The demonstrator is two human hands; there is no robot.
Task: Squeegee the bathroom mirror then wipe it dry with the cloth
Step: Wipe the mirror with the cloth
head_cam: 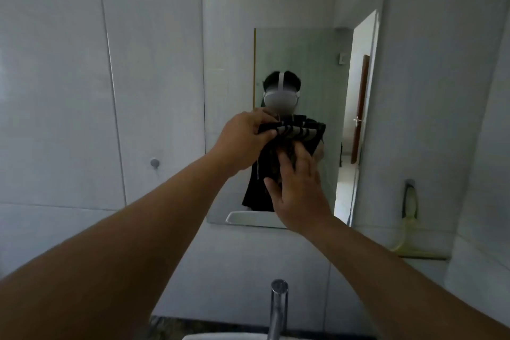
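Observation:
The rectangular mirror (292, 22) hangs on the white tiled wall ahead. A dark cloth (292, 131) with pale stripes is held up in front of the mirror's lower middle. My left hand (242, 138) pinches the cloth's top left edge. My right hand (298, 190) lies flat against the lower part of the cloth with its fingers spread, and whether it grips the fabric is unclear. The yellow-green squeegee (411, 232) hangs from a wall hook at the right, blade down, apart from both hands.
A chrome tap (277, 309) rises at the bottom centre above the white basin rim (220, 337). A small round wall hook (154, 163) sits left of the mirror. The mirror reflects a person, a glass screen and an open doorway.

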